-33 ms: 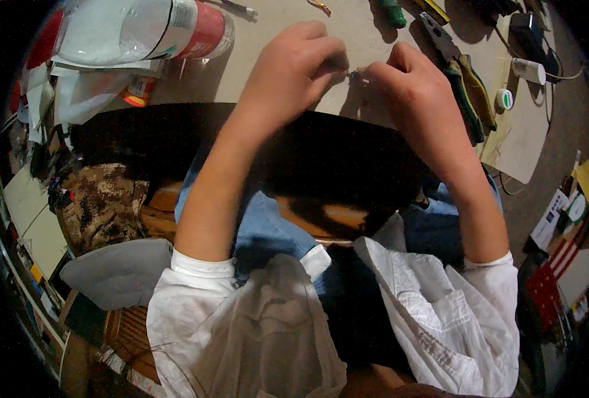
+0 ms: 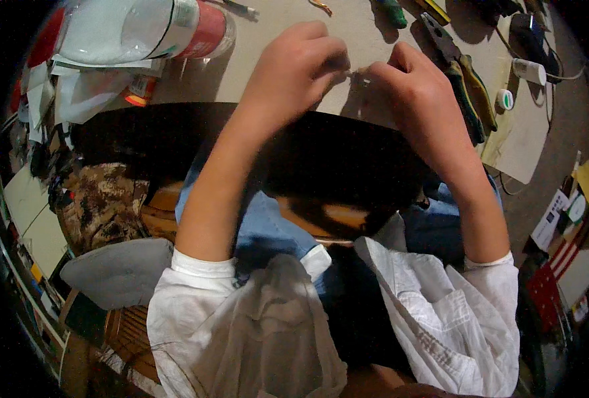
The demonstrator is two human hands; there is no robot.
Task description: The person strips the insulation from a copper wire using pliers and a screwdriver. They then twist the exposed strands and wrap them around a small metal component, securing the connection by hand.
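Over the near edge of the table point(image 2: 241, 83), my left hand point(image 2: 297, 69) is closed in a pinch, thumb against the curled fingers. Facing it, my right hand point(image 2: 417, 93) also pinches, its fingertips close to the left ones. A tiny light-coloured piece point(image 2: 357, 74) shows in the narrow gap between the fingertips; it is too small to name, and I cannot tell which hand holds it. Just right of my right hand lies a pair of pliers point(image 2: 472, 89) with green and yellow handles, its jaws pointing away from me.
A large clear bottle point(image 2: 128, 30) with a red-banded label lies at the far left. Beyond my hands are a copper-coloured wire bit point(image 2: 321, 6) and a green handle point(image 2: 392, 13). At right are a black adapter point(image 2: 525, 32), a white cylinder point(image 2: 529, 71) and a green-white cap point(image 2: 505, 99).
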